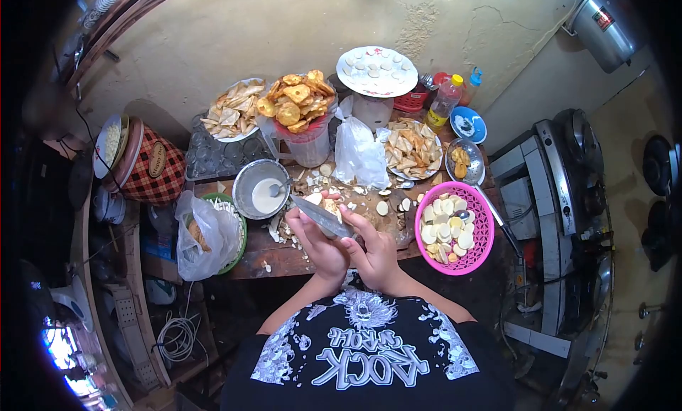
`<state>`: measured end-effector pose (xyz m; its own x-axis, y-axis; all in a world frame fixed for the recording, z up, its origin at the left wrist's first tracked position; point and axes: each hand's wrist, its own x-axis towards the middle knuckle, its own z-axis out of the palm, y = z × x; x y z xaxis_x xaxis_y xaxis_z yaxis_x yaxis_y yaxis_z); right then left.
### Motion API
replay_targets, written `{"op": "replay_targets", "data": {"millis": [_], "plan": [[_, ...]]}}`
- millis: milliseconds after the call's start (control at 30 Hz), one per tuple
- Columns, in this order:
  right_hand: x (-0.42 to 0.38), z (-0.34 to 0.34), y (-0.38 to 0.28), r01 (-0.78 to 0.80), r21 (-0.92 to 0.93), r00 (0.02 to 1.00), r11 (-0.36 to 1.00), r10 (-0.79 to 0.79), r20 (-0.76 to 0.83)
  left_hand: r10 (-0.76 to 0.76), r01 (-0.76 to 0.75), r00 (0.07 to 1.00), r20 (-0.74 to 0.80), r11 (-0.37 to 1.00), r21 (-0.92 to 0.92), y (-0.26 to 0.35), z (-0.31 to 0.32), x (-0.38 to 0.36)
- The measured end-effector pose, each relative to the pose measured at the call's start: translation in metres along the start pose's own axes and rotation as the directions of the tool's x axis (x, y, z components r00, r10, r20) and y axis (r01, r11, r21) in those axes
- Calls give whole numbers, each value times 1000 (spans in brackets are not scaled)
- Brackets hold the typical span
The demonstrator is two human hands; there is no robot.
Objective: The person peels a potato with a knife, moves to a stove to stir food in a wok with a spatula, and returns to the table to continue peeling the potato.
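Note:
Over the front edge of the wooden table (pixel 266 258), my two hands are close together. My left hand (pixel 316 249) is closed around a pale, partly brown piece of root vegetable (pixel 332 208), much of it hidden by fingers and blade. My right hand (pixel 374 258) is closed on a broad-bladed knife (pixel 320 217), whose handle is hidden; the blade points up and left, across the piece. Peel scraps and pale bits lie on the table around them. To the right, a pink basket (pixel 488 230) holds many pale round slices and a spoon.
A metal pot (pixel 243 198) with white liquid and a ladle stands left of my hands. Behind are a tub of fried chips (pixel 298 102), plates of folded wrappers (pixel 412 147), a white plastic bag (pixel 359 155) and a plate of discs (pixel 376 71). A strainer (pixel 463 162) and stove (pixel 558 176) are right.

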<state>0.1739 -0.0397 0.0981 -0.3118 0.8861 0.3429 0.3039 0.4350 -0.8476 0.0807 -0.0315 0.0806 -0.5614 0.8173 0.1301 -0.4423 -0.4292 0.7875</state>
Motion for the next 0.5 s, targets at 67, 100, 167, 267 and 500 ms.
{"op": "replay_targets", "data": {"millis": [67,100,167,267,500], "plan": [[2,-5,-4,-64,19,997,998,63,55,50,-51,998,29,998,25,0,0,1],[2,-6,-5,-97,27,992,995,94,83,66,-67,997,44,998,15,0,0,1],[1,-3,0,-96,116,994,989,90,60,104,-108,991,80,993,43,-2,-2,1],[2,3,11,-105,266,994,958,102,28,145,-160,980,133,980,114,-11,-7,1],[6,7,19,-37,400,999,916,44,-7,146,-183,974,172,957,223,-23,-30,9]]}}
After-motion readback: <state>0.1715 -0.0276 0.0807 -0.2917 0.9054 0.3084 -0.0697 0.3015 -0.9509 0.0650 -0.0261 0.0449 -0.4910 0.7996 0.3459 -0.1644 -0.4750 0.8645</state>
